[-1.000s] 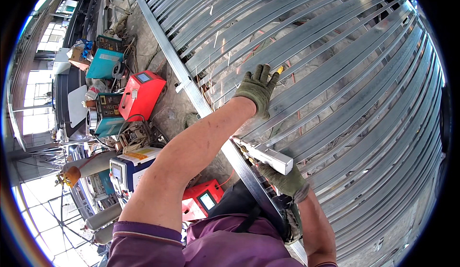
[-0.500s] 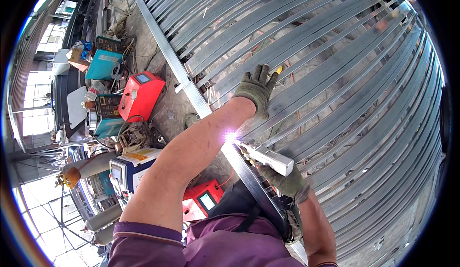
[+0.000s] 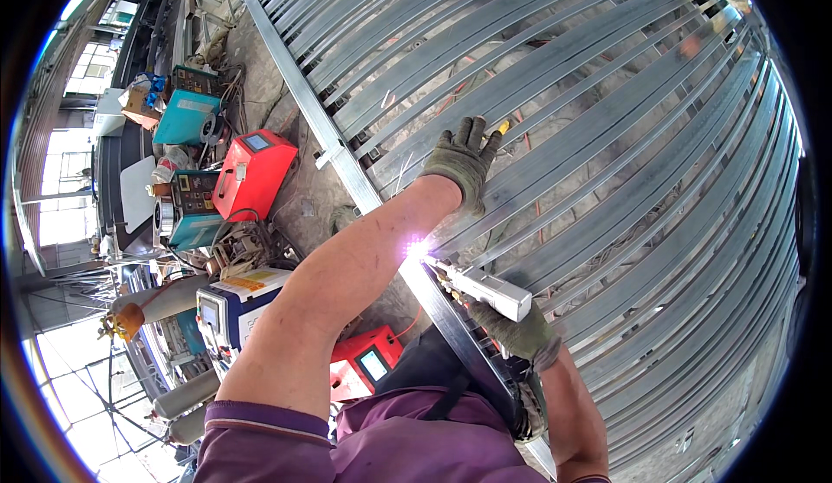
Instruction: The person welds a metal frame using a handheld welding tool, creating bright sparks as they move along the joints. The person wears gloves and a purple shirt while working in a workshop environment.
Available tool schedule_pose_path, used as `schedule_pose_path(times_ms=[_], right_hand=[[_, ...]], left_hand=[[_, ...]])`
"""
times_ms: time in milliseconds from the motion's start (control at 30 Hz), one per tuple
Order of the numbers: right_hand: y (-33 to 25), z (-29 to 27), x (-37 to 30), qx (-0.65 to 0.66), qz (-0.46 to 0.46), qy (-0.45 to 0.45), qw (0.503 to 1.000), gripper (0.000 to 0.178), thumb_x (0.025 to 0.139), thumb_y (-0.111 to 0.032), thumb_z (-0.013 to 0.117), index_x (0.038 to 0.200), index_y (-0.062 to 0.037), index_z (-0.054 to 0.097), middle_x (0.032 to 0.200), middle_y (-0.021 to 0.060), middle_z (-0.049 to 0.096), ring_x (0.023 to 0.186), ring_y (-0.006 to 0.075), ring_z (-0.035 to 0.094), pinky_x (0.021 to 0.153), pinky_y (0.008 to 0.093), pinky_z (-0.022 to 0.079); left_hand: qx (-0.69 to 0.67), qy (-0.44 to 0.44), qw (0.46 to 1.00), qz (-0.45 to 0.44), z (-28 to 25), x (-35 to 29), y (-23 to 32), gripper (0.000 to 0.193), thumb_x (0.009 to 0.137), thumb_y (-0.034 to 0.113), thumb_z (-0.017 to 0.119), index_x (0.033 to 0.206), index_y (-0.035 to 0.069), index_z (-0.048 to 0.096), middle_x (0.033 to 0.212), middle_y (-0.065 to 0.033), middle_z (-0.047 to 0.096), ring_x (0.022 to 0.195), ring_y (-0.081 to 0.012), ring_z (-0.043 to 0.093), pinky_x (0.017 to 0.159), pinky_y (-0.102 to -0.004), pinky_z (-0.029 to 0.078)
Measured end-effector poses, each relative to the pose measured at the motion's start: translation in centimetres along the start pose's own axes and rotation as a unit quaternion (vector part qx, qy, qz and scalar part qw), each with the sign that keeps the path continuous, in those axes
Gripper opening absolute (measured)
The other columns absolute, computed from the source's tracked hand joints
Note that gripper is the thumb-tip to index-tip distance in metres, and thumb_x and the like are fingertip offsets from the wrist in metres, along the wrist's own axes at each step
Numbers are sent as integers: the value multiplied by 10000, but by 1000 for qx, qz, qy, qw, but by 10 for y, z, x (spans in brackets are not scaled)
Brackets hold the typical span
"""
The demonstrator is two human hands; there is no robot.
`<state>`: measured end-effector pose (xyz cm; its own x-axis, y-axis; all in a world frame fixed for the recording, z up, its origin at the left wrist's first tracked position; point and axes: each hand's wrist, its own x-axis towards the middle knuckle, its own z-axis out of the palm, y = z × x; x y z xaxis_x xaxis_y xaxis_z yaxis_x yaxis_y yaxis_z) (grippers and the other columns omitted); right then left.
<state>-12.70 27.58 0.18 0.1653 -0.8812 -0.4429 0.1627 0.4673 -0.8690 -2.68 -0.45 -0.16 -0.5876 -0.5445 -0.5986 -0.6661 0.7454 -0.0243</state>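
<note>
My right hand (image 3: 520, 331), in a green-grey work glove, is closed around a white handheld welding gun (image 3: 496, 292). The gun's nozzle points up and left to a bright violet-white glare (image 3: 418, 249), where a metal bar meets the long frame rail (image 3: 433, 297). The glare hides the joint itself. My left hand (image 3: 464, 164), gloved the same way, lies with its fingers stretched out across the grey metal bars (image 3: 563, 167), beyond the weld spot. A small yellow piece (image 3: 503, 126) shows at its fingertips; whether the hand touches it I cannot tell.
Many parallel bars fill the right side, with gaps between them. To the left stand a red machine (image 3: 251, 175), teal machines (image 3: 188, 117), a white-and-blue unit (image 3: 230, 310) and gas cylinders (image 3: 186, 394). Another red machine (image 3: 366, 363) sits close to my body. Cables cross the floor.
Both hands and the gun hold nearly the same place, and the glare still burns at the joint. Thin bright spark streaks beside my left wrist have shifted.
</note>
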Motion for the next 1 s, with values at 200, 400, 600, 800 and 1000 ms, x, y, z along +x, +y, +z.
schedule_pose_path(times_ms=[200,400,600,800,1000], right_hand=[[0,-3,-3,-22,21,-3,1000,397,1049,-257,811,1387,-62,738,1074,15,809,865,66,708,731,286,580],[-1,-2,-5,-10,23,-1,1000,399,1054,-279,804,1393,-79,742,1035,5,801,798,54,681,671,282,556],[3,-1,-6,-32,25,3,999,398,1054,-329,800,1379,-104,755,918,-5,780,665,47,637,582,285,518],[7,-2,-10,-39,1,15,999,384,1050,-329,804,1369,-118,766,914,15,795,684,68,679,606,308,548],[10,-2,-8,-59,-54,11,997,369,1051,-283,806,1368,-99,764,1012,28,819,789,80,716,681,309,577]], left_hand=[[-9,1,1000,2,-1,0,0,1420,755,609,940,1785,123,92,1828,-267,114,1701,-445,131,1345,-584,235],[-2,-7,1000,-1,-3,-1,0,1395,772,604,924,1786,122,95,1828,-266,118,1700,-446,137,1347,-581,225],[-8,-15,1000,-3,-6,-1,1,1399,771,596,927,1786,120,91,1831,-265,104,1703,-443,126,1348,-581,227],[0,-16,1000,-3,-9,-2,1,1385,786,583,925,1785,115,89,1832,-267,96,1703,-444,123,1348,-577,232],[-9,-14,1000,-2,-7,-3,2,1387,781,581,931,1783,112,94,1831,-268,95,1703,-447,118,1348,-577,233]])
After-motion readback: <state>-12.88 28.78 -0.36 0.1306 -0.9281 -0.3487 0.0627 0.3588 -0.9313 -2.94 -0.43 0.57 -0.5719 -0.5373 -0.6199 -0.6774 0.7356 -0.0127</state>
